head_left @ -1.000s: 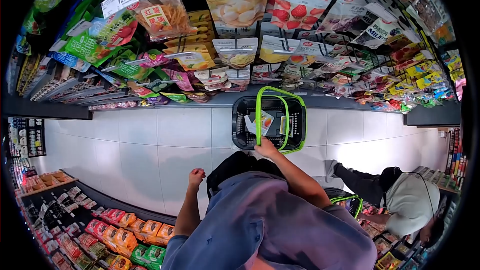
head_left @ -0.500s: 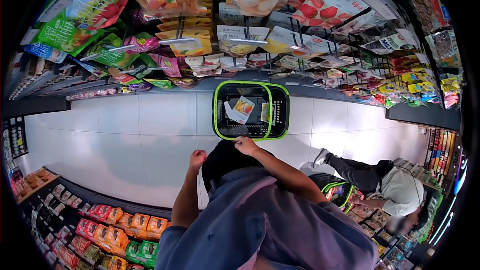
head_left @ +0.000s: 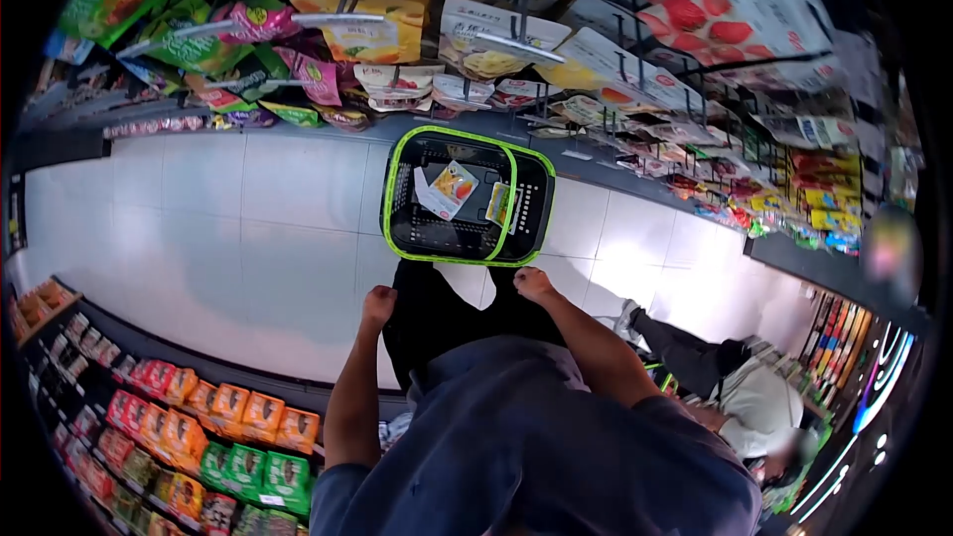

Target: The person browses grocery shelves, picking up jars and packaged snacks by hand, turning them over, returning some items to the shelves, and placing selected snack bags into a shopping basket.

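the black plastic shopping basket with bright green edging [head_left: 541, 201] sits just ahead of both hands, spanning roughly the space between them, and seems to rest on the pale tiled floor [head_left: 238, 258]. it should be light with so little inside: its walls look thin and stiff, pierced with holes, likely smooth but easy enough to grip. the surest hold would be its slim green plastic handle loops [head_left: 512, 179], gathered together over the middle; one loop alone would probably let it tip.

inside, ahead of and between the hands, a flat white pouch with a yellow-orange fruit picture [head_left: 454, 189] lies askew on the bottom. it is probably light and a little slippery, its contents perhaps easily crushed, so a pinch at an edge would suit it. nearer the right hand's side, a smaller yellow packet [head_left: 498, 202] leans by the loop that crosses the opening; its print is too small to read.

the left hand [head_left: 378, 305] hangs loosely curled beside the person's thigh, with nothing seen in it. the right hand [head_left: 533, 284], also curled, is just short of the basket's near edge and shows no hold on it. how far the fingers of either close, i cannot tell.
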Demonstrator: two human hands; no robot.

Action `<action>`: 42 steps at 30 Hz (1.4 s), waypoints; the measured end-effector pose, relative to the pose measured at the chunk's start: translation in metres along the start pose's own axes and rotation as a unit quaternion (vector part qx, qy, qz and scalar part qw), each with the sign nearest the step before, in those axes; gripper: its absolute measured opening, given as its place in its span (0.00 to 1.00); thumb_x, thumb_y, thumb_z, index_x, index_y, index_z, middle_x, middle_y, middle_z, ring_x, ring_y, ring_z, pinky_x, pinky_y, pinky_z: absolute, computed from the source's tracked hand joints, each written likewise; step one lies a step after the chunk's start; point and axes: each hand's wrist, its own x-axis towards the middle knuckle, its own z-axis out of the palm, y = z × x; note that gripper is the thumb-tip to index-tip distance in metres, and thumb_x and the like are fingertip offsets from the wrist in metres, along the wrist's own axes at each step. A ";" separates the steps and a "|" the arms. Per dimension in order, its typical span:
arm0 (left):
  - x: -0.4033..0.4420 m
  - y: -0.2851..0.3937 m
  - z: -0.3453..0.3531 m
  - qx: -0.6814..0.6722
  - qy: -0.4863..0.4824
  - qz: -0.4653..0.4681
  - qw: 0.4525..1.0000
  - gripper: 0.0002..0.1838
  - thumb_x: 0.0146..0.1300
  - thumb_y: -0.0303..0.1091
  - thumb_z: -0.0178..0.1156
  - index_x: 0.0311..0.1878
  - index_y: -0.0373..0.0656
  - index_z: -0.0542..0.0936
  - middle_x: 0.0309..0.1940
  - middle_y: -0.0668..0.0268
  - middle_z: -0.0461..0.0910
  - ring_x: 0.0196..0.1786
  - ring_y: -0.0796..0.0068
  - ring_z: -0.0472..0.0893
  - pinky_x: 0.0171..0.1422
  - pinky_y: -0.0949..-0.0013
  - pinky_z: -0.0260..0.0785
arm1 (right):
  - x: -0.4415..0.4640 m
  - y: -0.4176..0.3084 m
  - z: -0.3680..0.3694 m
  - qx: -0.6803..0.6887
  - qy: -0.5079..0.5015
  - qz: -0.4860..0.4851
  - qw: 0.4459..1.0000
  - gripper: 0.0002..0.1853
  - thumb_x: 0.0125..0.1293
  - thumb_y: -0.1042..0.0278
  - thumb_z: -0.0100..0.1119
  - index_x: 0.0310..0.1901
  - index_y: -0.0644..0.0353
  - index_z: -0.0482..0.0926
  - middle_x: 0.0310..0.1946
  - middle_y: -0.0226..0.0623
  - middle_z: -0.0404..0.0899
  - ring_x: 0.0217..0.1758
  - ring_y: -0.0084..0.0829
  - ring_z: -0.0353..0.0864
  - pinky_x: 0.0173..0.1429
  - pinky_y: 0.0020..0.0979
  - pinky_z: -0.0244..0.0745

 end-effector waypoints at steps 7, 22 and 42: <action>-0.037 0.006 0.106 0.123 -0.013 -0.126 0.984 0.27 0.62 0.56 0.56 0.52 0.41 0.80 0.50 0.51 0.82 0.56 0.51 0.79 0.62 0.55 0.70 | 0.128 0.087 -0.005 0.009 -0.017 0.017 1.000 0.12 0.63 0.65 0.52 0.42 0.58 0.83 0.31 0.37 0.84 0.34 0.31 0.84 0.40 0.33 0.79; -0.037 0.087 0.299 0.169 0.002 -0.350 0.921 0.51 0.44 0.67 0.69 0.57 0.30 0.67 0.53 0.52 0.75 0.56 0.57 0.78 0.63 0.61 0.68 | 0.329 0.125 0.049 0.368 -0.108 0.226 0.895 0.15 0.68 0.67 0.51 0.56 0.53 0.72 0.47 0.35 0.76 0.49 0.31 0.77 0.53 0.37 0.73; -0.043 0.068 0.277 0.178 0.017 -0.250 0.952 0.44 0.48 0.62 0.68 0.54 0.31 0.69 0.52 0.52 0.76 0.57 0.54 0.77 0.61 0.59 0.69 | 0.218 0.094 -0.011 -0.090 0.130 -0.152 0.976 0.13 0.65 0.65 0.49 0.41 0.60 0.83 0.37 0.49 0.82 0.44 0.51 0.81 0.51 0.46 0.75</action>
